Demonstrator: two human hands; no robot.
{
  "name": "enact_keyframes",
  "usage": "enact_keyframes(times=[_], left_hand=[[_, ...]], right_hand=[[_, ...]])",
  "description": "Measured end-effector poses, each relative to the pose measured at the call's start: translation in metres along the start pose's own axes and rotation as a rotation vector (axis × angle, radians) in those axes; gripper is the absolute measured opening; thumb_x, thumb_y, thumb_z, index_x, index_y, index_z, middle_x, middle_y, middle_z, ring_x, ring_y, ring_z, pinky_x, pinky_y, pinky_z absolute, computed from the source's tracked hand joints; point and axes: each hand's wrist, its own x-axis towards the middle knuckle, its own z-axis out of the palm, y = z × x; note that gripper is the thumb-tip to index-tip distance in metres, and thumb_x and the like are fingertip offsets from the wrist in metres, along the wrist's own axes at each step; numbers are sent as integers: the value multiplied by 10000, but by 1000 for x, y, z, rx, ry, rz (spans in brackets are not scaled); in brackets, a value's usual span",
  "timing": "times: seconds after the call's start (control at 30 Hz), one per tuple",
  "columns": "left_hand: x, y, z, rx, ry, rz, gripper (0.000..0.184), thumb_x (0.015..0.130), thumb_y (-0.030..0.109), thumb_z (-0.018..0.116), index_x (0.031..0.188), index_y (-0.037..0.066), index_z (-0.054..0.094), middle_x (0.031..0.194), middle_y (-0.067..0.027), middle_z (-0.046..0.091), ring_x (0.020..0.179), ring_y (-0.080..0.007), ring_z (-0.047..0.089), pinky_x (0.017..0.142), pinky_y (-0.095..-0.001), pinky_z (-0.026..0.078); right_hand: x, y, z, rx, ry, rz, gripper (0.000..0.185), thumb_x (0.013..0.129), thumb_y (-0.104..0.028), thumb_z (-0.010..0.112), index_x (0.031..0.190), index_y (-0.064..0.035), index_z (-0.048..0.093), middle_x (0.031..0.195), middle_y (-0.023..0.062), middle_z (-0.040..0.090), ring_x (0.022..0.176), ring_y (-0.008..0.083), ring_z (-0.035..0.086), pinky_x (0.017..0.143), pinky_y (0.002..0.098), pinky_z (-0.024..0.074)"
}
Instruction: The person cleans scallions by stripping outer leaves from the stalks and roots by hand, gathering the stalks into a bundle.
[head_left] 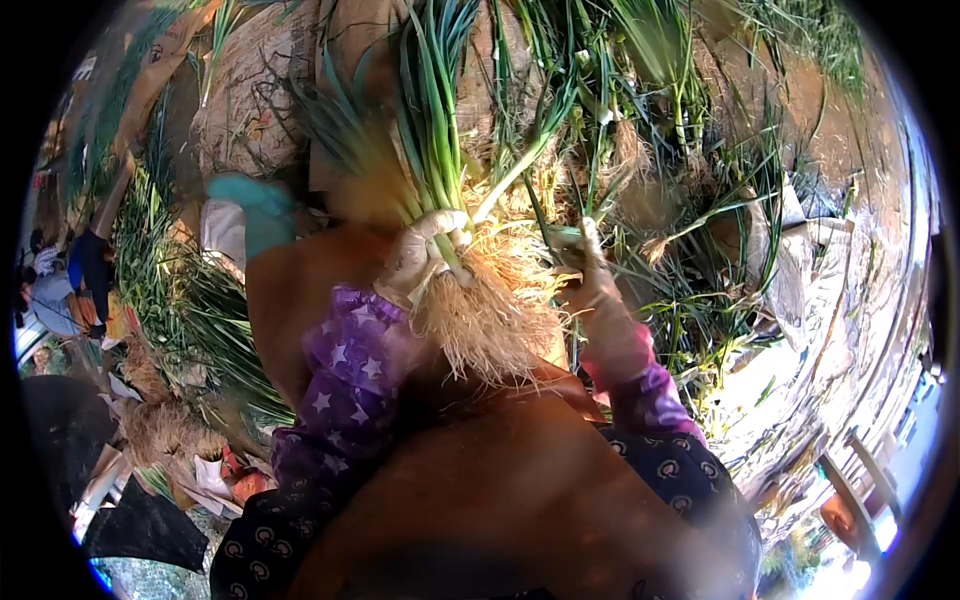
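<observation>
My left hand (412,255), in a purple star-patterned sleeve, is closed around the lower stems of a bunch of green stalks (435,130). The long leaves point away from me, and the pale, stringy roots (485,320) hang toward my lap. To the right of the roots is my right hand (598,285), its thumb or a finger pointing upward. What it may hold is too blurred to make out. A single stalk (515,180) slants up to the right beside the bunch.
Loose green stalks (680,90) lie scattered ahead and to the right. Brown sacking (255,100) covers ground at the upper left. More leaves (215,320) and a root pile (170,430) are on the left. Another person (92,270) is at the far left.
</observation>
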Motion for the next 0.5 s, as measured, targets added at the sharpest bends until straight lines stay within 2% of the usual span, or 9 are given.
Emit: enact_keyframes(times=[0.07, 0.1, 0.2, 0.27, 0.3, 0.33, 0.37, 0.47, 0.5], left_hand=[[-2, 1, 13, 12, 103, -7, 328, 756, 269, 514, 919, -16, 516, 744, -35, 497, 660, -162, 544, 445, -303, 510], [-5, 0, 12, -2, 51, -46, 317, 756, 260, 511, 923, -10, 515, 744, -35, 495, 669, -159, 540, 449, -306, 511], [-1, 4, 7, 44, -72, -54, 322, 753, 214, 500, 984, -10, 502, 749, -43, 492, 697, -148, 516, 489, -305, 520], [-5, 4, 19, -194, -15, 113, 367, 746, 180, 505, 1050, -23, 473, 773, -66, 502, 685, -150, 507, 522, -273, 518], [-5, 3, 3, -259, -167, 20, 396, 741, 152, 516, 1083, -37, 454, 804, -74, 519, 687, -135, 516, 575, -241, 503], [-8, -1, -9, -254, -202, -13, 395, 741, 151, 516, 1083, -37, 454, 804, -74, 519, 686, -134, 516, 575, -240, 503], [-14, 1, -6, -245, -183, -22, 394, 741, 150, 517, 1082, -37, 454, 804, -74, 519, 685, -134, 516, 574, -240, 503], [-32, 9, 1, -268, -95, 22, 393, 740, 148, 517, 1081, -37, 455, 804, -72, 520, 683, -131, 516, 574, -238, 501], [-37, 12, -3, -289, -61, 52, 392, 740, 148, 518, 1081, -37, 456, 804, -72, 520, 682, -131, 515, 573, -238, 501]], right_hand=[[54, 18, -7, -159, -466, -211, 609, 705, -557, 577, 1076, -80, 499, 933, 93, 531, 809, 194, 516, 725, 397, 475], [55, 17, 6, -212, -558, -157, 644, 712, -552, 572, 1140, -85, 458, 1056, 115, 488, 937, 229, 481, 772, 400, 454], [80, 24, 36, -291, -745, -293, 511, 758, -420, 540, 1115, -64, 461, 1022, 112, 506, 857, 197, 505, 705, 332, 476], [110, 33, 50, -327, -843, -425, 423, 789, -332, 519, 1098, -50, 463, 999, 110, 518, 804, 176, 521, 661, 286, 491], [130, 42, 48, -340, -899, -514, 380, 804, -288, 509, 1090, -43, 464, 988, 108, 523, 777, 165, 529, 638, 263, 498], [149, 49, 40, -340, -945, -614, 337, 819, -244, 499, 1082, -36, 465, 976, 107, 529, 751, 155, 537, 616, 240, 506], [157, 54, 24, -347, -900, -684, 295, 835, -200, 488, 1074, -29, 466, 965, 106, 535, 724, 144, 546, 594, 217, 513], [90, -12, -29, -452, -165, -627, 192, 794, -223, 533, 846, -41, 559, 728, 58, 548, 548, 138, 481, 517, 229, 496], [76, -46, -54, -377, 82, -594, 197, 783, -250, 542, 805, -58, 576, 649, 54, 529, 561, 125, 480, 499, 245, 467]])
